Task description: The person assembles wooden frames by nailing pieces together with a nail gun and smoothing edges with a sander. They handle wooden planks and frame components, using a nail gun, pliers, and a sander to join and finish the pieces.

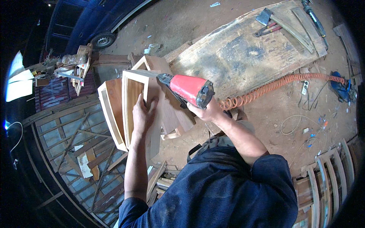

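My left hand (143, 116) grips the edge of an open-fronted wooden drawer box (153, 131), thumb on its side panel and fingers inside the frame. In my right hand (208, 111) is a red air nail gun (186, 86), its black nose against or just over the box's upper corner; contact is hard to tell. The trigger finger is hidden. An orange coiled air hose (281, 79) runs rightward from near the tool's handle. Left of the held box stands a similar wooden box (112, 114), tilted. Another box (154, 63) shows behind them.
A worn wooden board (228, 60) lies beyond, bearing a hatchet (291, 33) and red-handled pincers (270, 29). Wood scraps (99, 161) lie at left. Slatted wooden pieces (323, 186) stand at lower right. A white power strip (305, 87) and cords lie on the dirt floor.
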`<action>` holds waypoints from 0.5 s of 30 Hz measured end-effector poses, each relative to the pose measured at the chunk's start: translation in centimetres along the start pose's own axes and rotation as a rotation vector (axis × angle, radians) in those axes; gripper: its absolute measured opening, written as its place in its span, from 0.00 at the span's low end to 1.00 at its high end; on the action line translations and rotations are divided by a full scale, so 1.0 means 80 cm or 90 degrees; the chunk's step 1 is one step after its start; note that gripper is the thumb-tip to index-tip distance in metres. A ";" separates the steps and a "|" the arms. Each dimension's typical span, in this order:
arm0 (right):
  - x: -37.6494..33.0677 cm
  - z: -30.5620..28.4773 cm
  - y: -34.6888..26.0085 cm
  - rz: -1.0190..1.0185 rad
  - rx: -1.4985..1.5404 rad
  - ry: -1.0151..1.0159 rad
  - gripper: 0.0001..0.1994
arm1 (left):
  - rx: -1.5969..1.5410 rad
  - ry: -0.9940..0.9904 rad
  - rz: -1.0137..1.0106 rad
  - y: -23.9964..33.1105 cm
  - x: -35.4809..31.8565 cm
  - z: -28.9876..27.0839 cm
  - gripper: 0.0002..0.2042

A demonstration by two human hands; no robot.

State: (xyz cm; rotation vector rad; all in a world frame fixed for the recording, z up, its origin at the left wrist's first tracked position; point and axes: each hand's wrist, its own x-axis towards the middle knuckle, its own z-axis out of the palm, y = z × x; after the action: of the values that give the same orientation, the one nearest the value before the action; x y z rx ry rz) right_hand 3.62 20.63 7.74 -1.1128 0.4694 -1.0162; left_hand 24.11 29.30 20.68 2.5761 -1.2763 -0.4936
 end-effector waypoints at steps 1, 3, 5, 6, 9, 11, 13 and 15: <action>0.002 0.000 0.001 0.006 -0.007 -0.012 0.18 | 0.026 0.010 -0.010 0.001 0.004 0.003 0.18; 0.007 0.001 0.004 0.013 -0.031 -0.049 0.18 | 0.038 0.017 -0.027 0.002 0.010 0.008 0.19; 0.013 0.002 0.007 0.010 -0.050 -0.062 0.18 | 0.023 0.009 -0.061 0.002 0.010 0.010 0.19; 0.014 0.002 0.007 0.014 -0.045 -0.063 0.18 | 0.022 0.022 -0.037 0.003 0.010 0.010 0.19; 0.017 0.001 0.006 0.048 -0.033 -0.075 0.17 | 0.056 0.035 -0.034 0.005 0.009 0.010 0.20; 0.018 -0.001 0.004 0.059 -0.031 -0.092 0.17 | 0.079 0.044 -0.037 0.008 0.009 0.011 0.19; 0.020 -0.003 0.002 0.046 -0.028 -0.107 0.18 | 0.058 0.038 -0.059 0.011 0.009 0.011 0.19; 0.022 -0.004 0.001 0.004 -0.056 -0.120 0.19 | 0.047 0.031 -0.072 0.014 0.009 0.010 0.20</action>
State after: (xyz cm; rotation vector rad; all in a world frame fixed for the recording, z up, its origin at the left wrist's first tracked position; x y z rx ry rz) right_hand 4.31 18.97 7.84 -1.2721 0.3686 -0.8826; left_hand 23.41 28.01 20.20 2.7162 -1.1589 -0.4084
